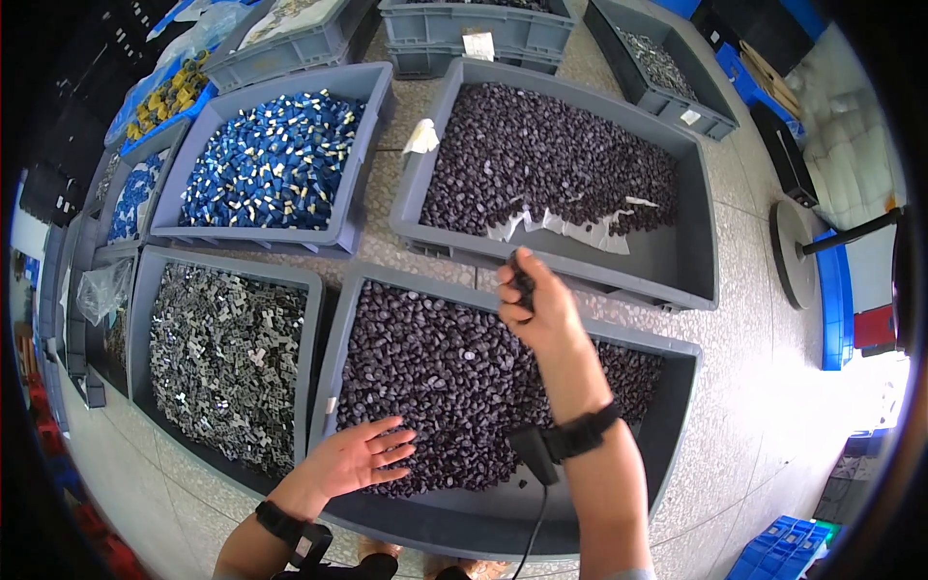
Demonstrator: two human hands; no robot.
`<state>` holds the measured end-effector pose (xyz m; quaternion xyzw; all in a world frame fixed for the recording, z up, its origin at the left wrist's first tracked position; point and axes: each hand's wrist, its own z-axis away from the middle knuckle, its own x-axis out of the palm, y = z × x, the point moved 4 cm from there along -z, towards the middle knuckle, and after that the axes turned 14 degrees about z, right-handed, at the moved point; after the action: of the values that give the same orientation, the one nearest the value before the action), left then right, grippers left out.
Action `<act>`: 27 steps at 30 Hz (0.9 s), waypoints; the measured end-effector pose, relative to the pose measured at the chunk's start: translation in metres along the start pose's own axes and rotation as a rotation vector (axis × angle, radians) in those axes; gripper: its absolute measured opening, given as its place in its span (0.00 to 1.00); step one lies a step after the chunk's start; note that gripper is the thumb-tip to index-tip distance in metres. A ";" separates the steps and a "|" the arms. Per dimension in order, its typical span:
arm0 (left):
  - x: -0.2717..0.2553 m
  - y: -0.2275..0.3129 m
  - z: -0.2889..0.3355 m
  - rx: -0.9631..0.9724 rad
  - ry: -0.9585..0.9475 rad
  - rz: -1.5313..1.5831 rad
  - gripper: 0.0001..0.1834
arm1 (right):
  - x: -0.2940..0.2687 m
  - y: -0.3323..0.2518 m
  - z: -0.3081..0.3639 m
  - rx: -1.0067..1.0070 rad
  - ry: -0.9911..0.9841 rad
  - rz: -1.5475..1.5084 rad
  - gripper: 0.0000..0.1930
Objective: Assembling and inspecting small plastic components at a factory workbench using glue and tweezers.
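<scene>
My right hand [547, 307] is raised over the gap between two grey bins, its fingers curled around a clump of small black parts [523, 286]. Below it lies the near grey bin [667, 464], with a heap of small dark rounded parts [425, 387] inside. Over that bin's near left edge hovers my left hand [356, 458], palm partly turned up, fingers spread and holding nothing. The far grey bin [701, 222] holds similar dark parts [551, 145], with torn white paper [570, 232] among them and part of its floor showing. Both wrists wear black straps.
To the left stand a bin of blue and cream parts [271, 164] and a bin of small metallic-looking pieces [227, 358]. Stacked grey bins [474, 34] line the back. A round black base with a pole [795, 256] stands on the right. A cable [532, 536] hangs from my right wrist.
</scene>
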<state>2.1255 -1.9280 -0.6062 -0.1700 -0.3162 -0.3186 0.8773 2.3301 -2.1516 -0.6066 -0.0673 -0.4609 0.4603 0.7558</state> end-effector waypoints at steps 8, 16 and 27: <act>-0.096 0.079 0.160 0.550 0.191 0.100 0.16 | -0.041 0.001 -0.002 -0.026 0.036 -0.185 0.08; -0.278 0.018 0.363 0.995 0.662 0.379 0.11 | -0.031 -0.054 -0.025 -0.149 0.047 -0.074 0.07; -0.358 -0.087 0.439 1.225 0.866 0.577 0.08 | 0.024 -0.025 -0.102 -0.347 0.024 -0.056 0.33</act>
<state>1.6578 -1.6118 -0.5090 0.4050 -0.0099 0.1132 0.9072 2.4269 -2.1144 -0.6359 -0.1894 -0.5261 0.3519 0.7507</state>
